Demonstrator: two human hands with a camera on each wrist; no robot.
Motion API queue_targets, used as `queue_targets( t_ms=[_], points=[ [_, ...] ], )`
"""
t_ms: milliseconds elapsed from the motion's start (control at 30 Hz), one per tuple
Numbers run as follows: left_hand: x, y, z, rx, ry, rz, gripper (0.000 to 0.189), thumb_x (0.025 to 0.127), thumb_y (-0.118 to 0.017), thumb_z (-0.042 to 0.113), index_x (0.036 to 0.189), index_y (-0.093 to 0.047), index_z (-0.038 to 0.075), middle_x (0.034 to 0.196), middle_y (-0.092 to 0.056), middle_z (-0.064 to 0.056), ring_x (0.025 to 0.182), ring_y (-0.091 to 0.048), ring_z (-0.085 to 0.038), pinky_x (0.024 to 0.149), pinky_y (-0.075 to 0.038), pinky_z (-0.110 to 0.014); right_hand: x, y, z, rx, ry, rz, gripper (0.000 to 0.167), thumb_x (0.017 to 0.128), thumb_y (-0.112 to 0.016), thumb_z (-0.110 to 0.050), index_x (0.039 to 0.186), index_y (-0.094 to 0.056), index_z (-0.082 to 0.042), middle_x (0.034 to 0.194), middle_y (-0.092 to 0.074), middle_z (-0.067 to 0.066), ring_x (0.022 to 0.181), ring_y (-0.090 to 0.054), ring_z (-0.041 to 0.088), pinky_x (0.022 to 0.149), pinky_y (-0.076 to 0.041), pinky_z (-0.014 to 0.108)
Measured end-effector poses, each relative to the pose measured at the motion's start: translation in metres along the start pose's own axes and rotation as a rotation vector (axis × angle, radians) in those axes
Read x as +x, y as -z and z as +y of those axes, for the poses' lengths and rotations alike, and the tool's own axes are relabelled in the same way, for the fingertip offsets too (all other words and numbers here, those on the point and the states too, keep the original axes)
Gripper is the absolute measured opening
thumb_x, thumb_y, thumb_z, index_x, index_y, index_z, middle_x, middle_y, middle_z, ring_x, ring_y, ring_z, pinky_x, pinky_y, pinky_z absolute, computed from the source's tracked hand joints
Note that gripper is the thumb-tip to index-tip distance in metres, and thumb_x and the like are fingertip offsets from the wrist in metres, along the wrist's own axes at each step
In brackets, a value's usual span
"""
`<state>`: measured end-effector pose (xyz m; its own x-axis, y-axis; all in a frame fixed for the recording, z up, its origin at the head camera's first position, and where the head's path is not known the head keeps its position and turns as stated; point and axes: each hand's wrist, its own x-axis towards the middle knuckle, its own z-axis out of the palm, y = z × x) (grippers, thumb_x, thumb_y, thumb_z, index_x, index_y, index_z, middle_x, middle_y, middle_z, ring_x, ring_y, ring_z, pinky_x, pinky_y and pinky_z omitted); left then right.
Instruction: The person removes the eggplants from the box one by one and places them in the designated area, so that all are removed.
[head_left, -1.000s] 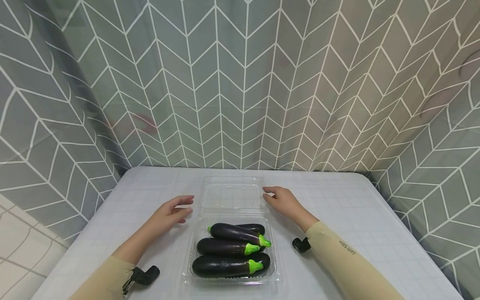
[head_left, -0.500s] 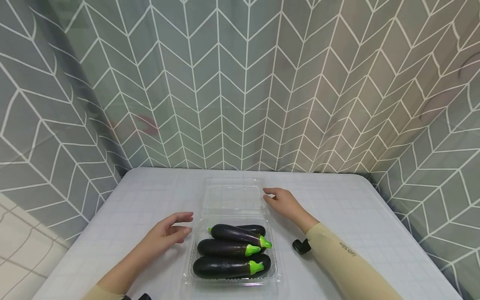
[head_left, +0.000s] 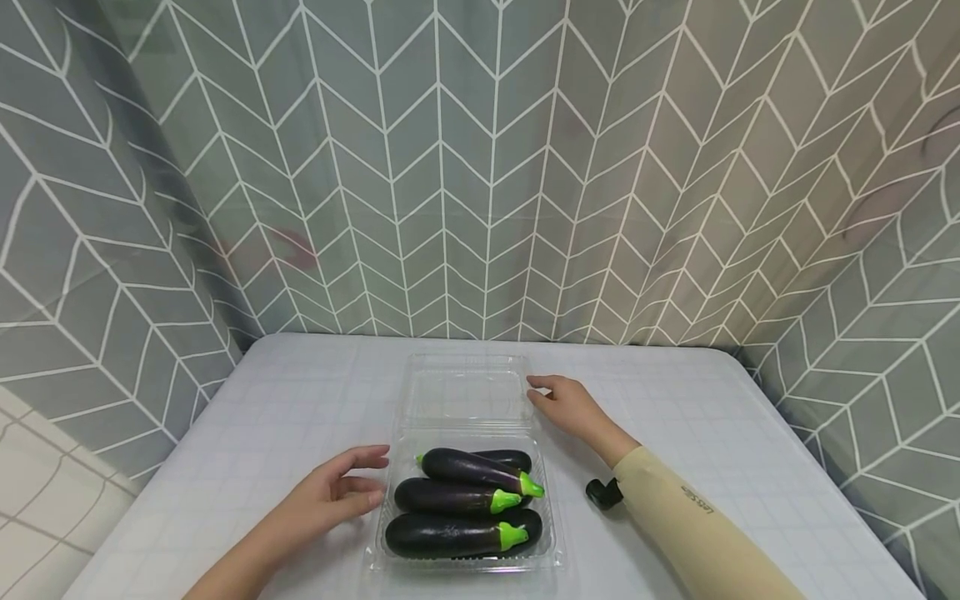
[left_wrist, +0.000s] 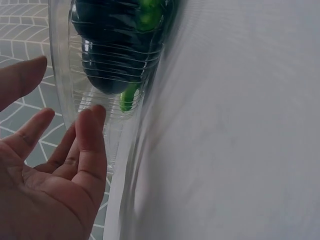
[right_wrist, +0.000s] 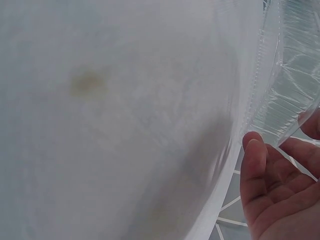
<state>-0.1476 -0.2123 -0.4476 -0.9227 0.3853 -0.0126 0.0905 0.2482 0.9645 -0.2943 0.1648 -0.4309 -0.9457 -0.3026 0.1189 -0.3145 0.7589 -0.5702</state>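
Several dark purple eggplants [head_left: 450, 535] with green caps lie in the base of a clear plastic clamshell box [head_left: 555, 546], piled crosswise. Its see-through lid [head_left: 465, 392] is folded back flat behind the base. My left hand [head_left: 330, 500] is at the base's left side, fingers spread and loosely bent, holding nothing. In the left wrist view the fingertips [left_wrist: 90, 120] overlap the ribbed wall of the box. On the other side, my right hand [head_left: 573, 404] has its fingertips right at the lid's right edge, thumb and forefinger apart. The right wrist view shows them beside the lid's corner [right_wrist: 275, 132].
A white cloth covers the table [head_left: 675, 400] on both sides of the box. Grey patterned curtain [head_left: 480, 167] hangs behind and at both sides. A black wrist-worn device [head_left: 602, 493] sits beside the right sleeve [head_left: 682, 508].
My left hand has come down toward me, from beside the lid hinge to the base's left side. My right hand stays at the lid edge; box and eggplants look the same.
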Motion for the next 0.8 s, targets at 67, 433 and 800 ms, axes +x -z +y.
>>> queue_targets(
  t_ms=[67, 433, 800],
  points=[
    [0.0002, -0.0006, -0.0012, 0.003, -0.006, -0.009, 0.061, 0.093, -0.07, 0.016, 0.146, -0.043, 0.003, 0.138, -0.048, -0.025, 0.11, -0.063, -0.02, 0.079, -0.056, -0.034, -0.0001, 0.0003, -0.0001, -0.002, 0.005, 0.0, 0.037, 0.099, -0.059, -0.023, 0.13, -0.064, -0.003, 0.129, -0.062, 0.017, 0.105, -0.064, 0.031, 0.088, -0.052, 0.045],
    [-0.0015, -0.0031, -0.0053, -0.038, -0.07, -0.053, 0.058, 0.094, -0.068, 0.01, 0.144, -0.043, -0.003, 0.125, -0.053, -0.026, 0.101, -0.065, -0.021, 0.074, -0.056, -0.034, 0.0007, 0.0006, 0.0021, 0.016, 0.018, 0.004, 0.036, 0.1, -0.059, -0.023, 0.13, -0.064, -0.003, 0.13, -0.062, 0.016, 0.107, -0.064, 0.031, 0.09, -0.051, 0.045],
    [0.0001, -0.0028, -0.0062, -0.017, -0.064, -0.038, 0.06, 0.092, -0.07, 0.01, 0.144, -0.043, -0.003, 0.112, -0.054, -0.02, 0.097, -0.065, -0.021, 0.078, -0.056, -0.032, -0.0019, 0.0027, 0.0023, 0.043, 0.012, 0.01, 0.038, 0.1, -0.058, -0.027, 0.131, -0.064, -0.006, 0.13, -0.062, 0.015, 0.104, -0.065, 0.029, 0.089, -0.051, 0.045]
  ],
)
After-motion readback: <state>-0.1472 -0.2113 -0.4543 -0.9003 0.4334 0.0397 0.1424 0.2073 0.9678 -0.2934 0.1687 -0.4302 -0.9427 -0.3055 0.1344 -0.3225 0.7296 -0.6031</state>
